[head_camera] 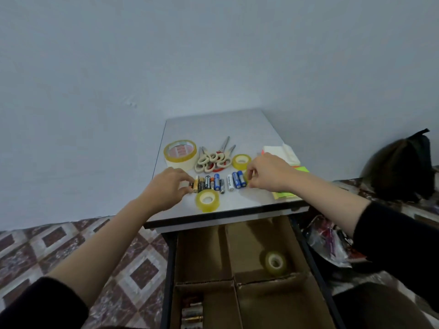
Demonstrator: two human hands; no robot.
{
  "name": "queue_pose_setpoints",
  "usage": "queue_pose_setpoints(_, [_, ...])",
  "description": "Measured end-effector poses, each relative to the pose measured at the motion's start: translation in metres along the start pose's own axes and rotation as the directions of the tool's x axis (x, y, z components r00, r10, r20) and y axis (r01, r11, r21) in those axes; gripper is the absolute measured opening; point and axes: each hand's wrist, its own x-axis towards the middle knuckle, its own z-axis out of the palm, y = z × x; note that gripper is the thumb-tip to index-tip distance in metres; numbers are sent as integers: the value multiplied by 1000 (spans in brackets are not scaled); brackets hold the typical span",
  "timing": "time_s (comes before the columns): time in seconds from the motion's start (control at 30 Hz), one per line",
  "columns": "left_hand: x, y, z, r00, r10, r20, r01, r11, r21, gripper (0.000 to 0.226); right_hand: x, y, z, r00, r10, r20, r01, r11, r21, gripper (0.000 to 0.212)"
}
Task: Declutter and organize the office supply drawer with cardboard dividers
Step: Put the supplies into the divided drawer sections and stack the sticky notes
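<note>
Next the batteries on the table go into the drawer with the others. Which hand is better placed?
Probably left. The left hand pinches the end of the bigger battery cluster, and the battery compartment sits on the drawer's near left; the right hand is at the row's other end.

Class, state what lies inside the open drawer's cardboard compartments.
A tape roll lies in the far-right compartment; batteries lie in the near-left one. The back of the drawer, under the tabletop, is hidden.

Four tape rolls [207,200], about ten loose batteries [216,181], three more in the drawer [171,269], three scissors [212,159]
</note>
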Motion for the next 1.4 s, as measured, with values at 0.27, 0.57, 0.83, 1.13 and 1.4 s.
queue_pose_setpoints(0.27, [28,-10,14,985,-26,169,30,999,-19,65,47,-8,17,998,-32,46,35,997,-68,48])
queue_pose_setpoints(0.57, [35,-16,16,985,21,173,-12,998,-54,67,61,-11,27,988,-75,136,90,990,-108,65])
queue_pose_setpoints(0.83, [42,-13,13,984,41,172,-22,993,-113,73,62,-10,26,981,-90,172,101,993,-58,66])
queue_pose_setpoints(1.13, [42,-12,13,987,35,160,-13,990,-139,66,63,-11,31,981,-92,173,99,994,-37,66])
queue_pose_setpoints(1.4, [42,-14,11,988,43,146,-24,991,-132,61,61,-9,31,983,-102,155,104,994,-10,67])
